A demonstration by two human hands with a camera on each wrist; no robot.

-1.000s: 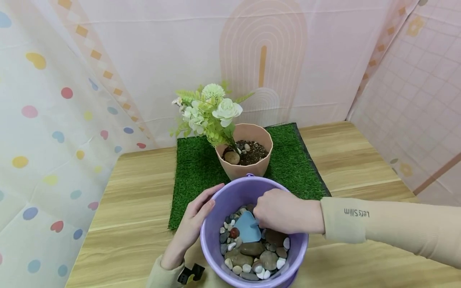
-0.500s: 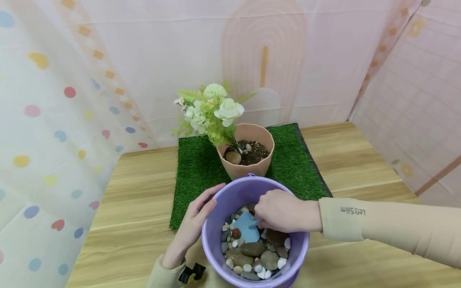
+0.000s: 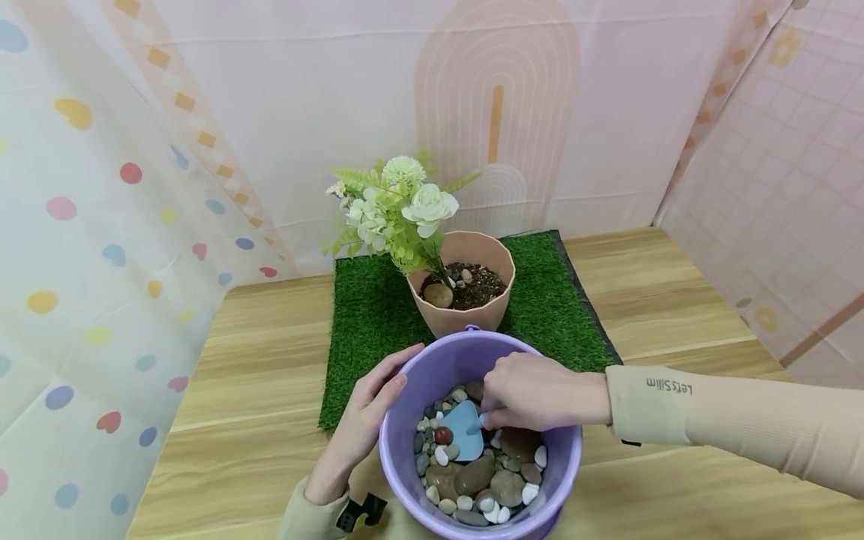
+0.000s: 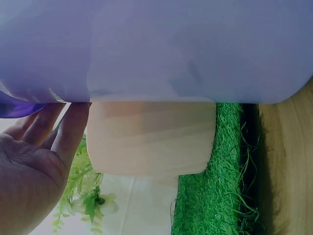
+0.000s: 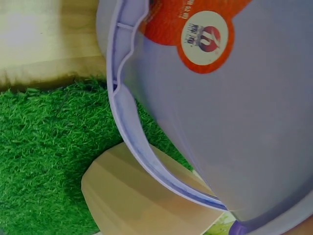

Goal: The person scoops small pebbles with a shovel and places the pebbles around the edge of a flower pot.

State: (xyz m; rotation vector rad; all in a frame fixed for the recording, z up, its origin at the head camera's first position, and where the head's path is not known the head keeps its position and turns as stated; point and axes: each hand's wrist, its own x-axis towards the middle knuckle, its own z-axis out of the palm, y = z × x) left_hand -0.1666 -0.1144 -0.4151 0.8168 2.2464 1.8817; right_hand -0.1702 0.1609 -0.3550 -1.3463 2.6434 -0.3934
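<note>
Light-blue trowel (image 3: 463, 430) lay inside the purple bucket (image 3: 466, 360), its blade over the pebbles (image 3: 464, 504) and pointing toward my left; whether it touched them I could not tell. My right hand (image 3: 533, 394) reached in over the rim, fingers curled round the trowel's handle, most of which the hand hid. Near the blade: one round red-brown pebble (image 3: 443, 436), small white and grey ones, and a large brown stone (image 3: 475, 471) on my side of it. My left hand (image 3: 367, 405) lay against the bucket's left side with fingers extended, steeply foreshortened in the head view. The right wrist view showed a red label (image 5: 166, 24) on the outer wall and a curved purple handle (image 5: 134, 127). Just beyond the bucket, a salmon-coloured flowerpot (image 3: 459, 324) stood on an artificial-turf mat (image 3: 560, 307); it contained dark soil (image 3: 482, 285), a few stones and white-and-green flowers (image 3: 430, 208) leaning left. The mat lay on a wood-grain table (image 3: 263, 352), with a pale patterned curtain (image 3: 324, 90) behind.
</note>
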